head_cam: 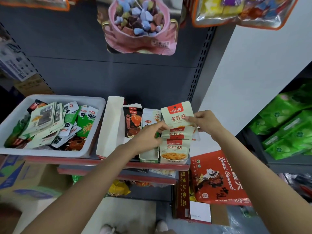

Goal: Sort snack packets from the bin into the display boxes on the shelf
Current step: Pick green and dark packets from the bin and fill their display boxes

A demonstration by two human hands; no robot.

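1. Right hand (205, 123) is pinching a cream packet (177, 114) by its right edge, thumb and fingers curled onto it. The packet stands upright, red label on top, long axis running up-down, held above the back of the rightmost box (174, 157).

2. Left hand (148, 137) is at the row of matching packets already in that box. The fingers curl onto the left edge of the stack (177, 132), looks to me like it's parting or steadying them to make a gap. Can't tell exactly how many it has hold of.

3. The bit that matters: the slot lies straight below and slightly toward me from the held packet. So my call is a short drop down, keeping the packet upright and face-forward like the others. The right hand is the nearer one and already has it, so no handover needed.

4. The bin (94, 102) sits well off to the left on the same shelf (118, 163), with plenty of mixed packets inside, green, white and dark ones. So the job is far from done, I reckon.

5. Between bin and cream box: a tall white box (111, 125), a dark packet (131, 122) and a row of white ones (150, 119).

6. Risk I'd guess at: the packet catching on the tops of the ones in front and folding over.
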